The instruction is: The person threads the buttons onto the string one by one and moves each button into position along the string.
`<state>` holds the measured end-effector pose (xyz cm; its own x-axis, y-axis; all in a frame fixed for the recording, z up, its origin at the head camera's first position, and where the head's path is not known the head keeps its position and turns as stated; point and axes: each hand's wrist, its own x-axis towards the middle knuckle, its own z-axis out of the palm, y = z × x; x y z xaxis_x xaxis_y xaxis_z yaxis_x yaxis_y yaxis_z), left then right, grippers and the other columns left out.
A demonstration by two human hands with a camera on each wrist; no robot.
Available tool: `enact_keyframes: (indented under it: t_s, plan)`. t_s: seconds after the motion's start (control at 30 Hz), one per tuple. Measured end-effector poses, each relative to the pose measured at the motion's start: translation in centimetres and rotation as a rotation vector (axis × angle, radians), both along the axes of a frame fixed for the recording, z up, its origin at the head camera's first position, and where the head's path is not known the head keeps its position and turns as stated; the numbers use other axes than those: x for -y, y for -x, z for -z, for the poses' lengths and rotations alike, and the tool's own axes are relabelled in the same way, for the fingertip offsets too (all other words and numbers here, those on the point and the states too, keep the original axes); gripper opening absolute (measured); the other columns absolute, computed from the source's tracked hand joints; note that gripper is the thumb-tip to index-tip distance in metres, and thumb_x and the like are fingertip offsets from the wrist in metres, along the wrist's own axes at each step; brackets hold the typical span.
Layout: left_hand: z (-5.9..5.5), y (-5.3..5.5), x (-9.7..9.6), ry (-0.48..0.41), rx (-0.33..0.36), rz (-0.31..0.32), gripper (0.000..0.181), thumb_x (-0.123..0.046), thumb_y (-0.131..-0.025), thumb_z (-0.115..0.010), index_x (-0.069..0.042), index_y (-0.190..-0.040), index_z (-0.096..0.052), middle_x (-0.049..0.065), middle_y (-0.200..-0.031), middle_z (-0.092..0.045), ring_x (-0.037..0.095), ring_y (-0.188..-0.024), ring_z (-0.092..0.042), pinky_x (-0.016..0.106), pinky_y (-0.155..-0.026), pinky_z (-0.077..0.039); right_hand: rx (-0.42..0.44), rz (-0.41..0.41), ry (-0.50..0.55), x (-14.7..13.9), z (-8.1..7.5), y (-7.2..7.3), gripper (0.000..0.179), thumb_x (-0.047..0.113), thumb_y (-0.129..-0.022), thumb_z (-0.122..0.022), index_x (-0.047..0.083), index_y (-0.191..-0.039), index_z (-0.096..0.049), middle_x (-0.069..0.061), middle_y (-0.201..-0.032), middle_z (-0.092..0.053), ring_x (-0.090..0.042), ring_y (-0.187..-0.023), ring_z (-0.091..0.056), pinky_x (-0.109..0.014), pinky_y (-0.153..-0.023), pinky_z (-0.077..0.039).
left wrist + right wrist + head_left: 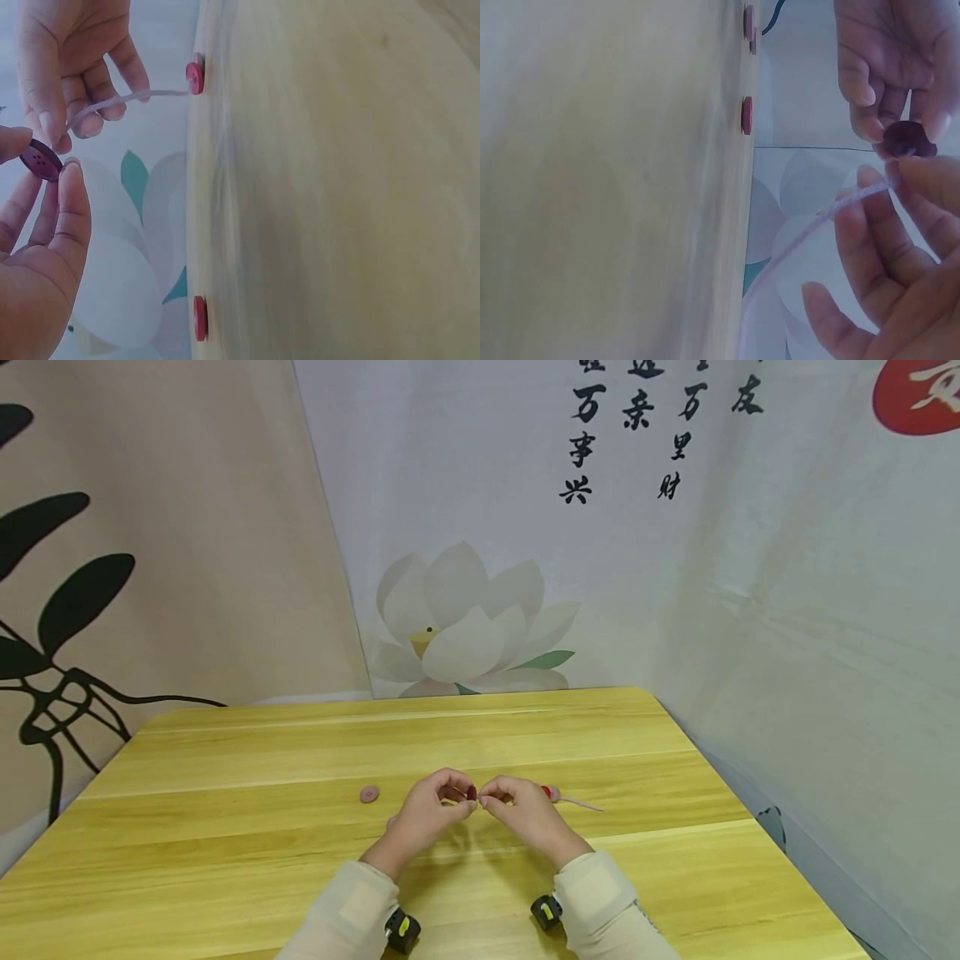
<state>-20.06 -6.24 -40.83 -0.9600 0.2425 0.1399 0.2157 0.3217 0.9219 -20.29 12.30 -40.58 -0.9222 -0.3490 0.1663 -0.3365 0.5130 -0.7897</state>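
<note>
My left hand [427, 806] pinches a dark red button [41, 160] by its edges, between thumb and fingers. Several small holes show in the button's face in the left wrist view. Close against it, my right hand [527, 814] holds a pale lilac cord [802, 232] between thumb and forefinger, near the button's holes. Whether the tip has entered a hole I cannot tell. From the right fingers the cord runs down to a red button [195, 78] on the table. Beside the right hand, a pinkish button [554, 794] lies by the cord's tail [581, 804].
On the wooden table [247, 827], a pink button [368, 793] lies left of the hands. Another button [391, 821] is partly hidden by the left wrist. Printed cloth [480, 485] hangs behind the table's far edge.
</note>
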Motion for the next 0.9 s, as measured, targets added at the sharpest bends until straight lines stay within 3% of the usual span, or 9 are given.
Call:
enact_keyframes:
  t_s: [0.03, 0.1, 0.17, 0.33, 0.47, 0.6, 0.7, 0.9]
  plan:
    - [-0.01, -0.02, -0.03, 0.008, 0.000, -0.002, 0.015, -0.012, -0.087, -0.071, -0.010, -0.100, -0.064, 0.001, -0.095, -0.064, 0.015, -0.090, -0.060, 0.035, -0.075, -0.044, 0.004, -0.003, 0.001, 0.01, -0.01, -0.01, 0.011, 0.019, -0.097, -0.060, 0.014, -0.098, -0.069, 0.003, -0.097, -0.069, -0.018, -0.094, -0.058, -0.054, -0.100, -0.019]
    - [-0.02, -0.04, -0.06, 0.013, 0.000, -0.002, 0.015, -0.014, -0.087, -0.071, -0.010, -0.100, -0.065, 0.000, -0.096, -0.064, 0.015, -0.090, -0.060, 0.036, -0.076, -0.043, 0.010, -0.011, 0.006, 0.03, -0.02, -0.02, 0.011, 0.018, -0.097, -0.060, 0.013, -0.099, -0.069, 0.002, -0.098, -0.068, -0.018, -0.095, -0.057, -0.044, -0.091, -0.040]
    - [0.02, -0.02, -0.08, 0.017, 0.005, -0.005, 0.015, -0.015, -0.087, -0.071, -0.012, -0.100, -0.065, -0.001, -0.096, -0.065, 0.014, -0.091, -0.060, 0.037, -0.076, -0.041, 0.013, -0.015, 0.008, 0.04, -0.03, -0.02, 0.012, 0.018, -0.097, -0.059, 0.013, -0.100, -0.069, 0.002, -0.099, -0.068, -0.018, -0.095, -0.057, -0.039, -0.079, -0.049]
    - [0.17, 0.09, -0.08, 0.027, 0.007, -0.004, 0.014, -0.014, -0.088, -0.070, -0.012, -0.101, -0.065, -0.002, -0.096, -0.065, 0.014, -0.092, -0.060, 0.040, -0.078, -0.042, 0.013, -0.013, 0.012, 0.04, 0.00, 0.05, 0.012, 0.018, -0.098, -0.058, 0.013, -0.099, -0.069, 0.002, -0.100, -0.068, -0.019, -0.097, -0.058, -0.038, -0.081, -0.049]
    - [0.14, 0.06, -0.08, 0.041, 0.021, -0.017, 0.013, -0.015, -0.088, -0.070, -0.014, -0.101, -0.065, -0.004, -0.096, -0.065, 0.014, -0.092, -0.060, 0.049, -0.083, -0.037, 0.010, -0.016, 0.018, 0.01, 0.05, 0.04, 0.012, 0.018, -0.098, -0.058, 0.013, -0.099, -0.069, 0.001, -0.101, -0.069, -0.021, -0.100, -0.059, -0.041, -0.084, -0.049]
    - [0.20, 0.10, -0.09, 0.043, 0.035, -0.031, 0.013, -0.016, -0.087, -0.071, -0.015, -0.100, -0.066, -0.004, -0.095, -0.065, 0.015, -0.092, -0.061, 0.063, -0.088, -0.020, 0.010, -0.026, 0.038, 0.03, 0.10, 0.04, 0.012, 0.018, -0.098, -0.058, 0.012, -0.099, -0.069, 0.001, -0.102, -0.069, -0.023, -0.102, -0.060, -0.044, -0.087, -0.049]
    - [0.26, 0.13, -0.11, 0.045, 0.039, -0.035, 0.014, -0.018, -0.087, -0.072, -0.016, -0.099, -0.066, -0.004, -0.095, -0.065, 0.016, -0.092, -0.061, 0.069, -0.083, -0.008, 0.012, -0.034, 0.055, 0.05, 0.14, 0.06, 0.012, 0.018, -0.098, -0.058, 0.012, -0.099, -0.069, 0.000, -0.102, -0.069, -0.023, -0.103, -0.059, -0.044, -0.088, -0.049]
    - [0.27, 0.12, -0.10, 0.043, 0.035, -0.035, 0.013, -0.019, -0.087, -0.072, -0.017, -0.099, -0.066, -0.005, -0.094, -0.065, 0.015, -0.091, -0.061, 0.070, -0.081, -0.005, 0.017, -0.039, 0.067, 0.08, 0.21, 0.09, 0.013, 0.017, -0.098, -0.058, 0.011, -0.100, -0.069, 0.000, -0.102, -0.069, -0.022, -0.102, -0.060, -0.041, -0.087, -0.050]
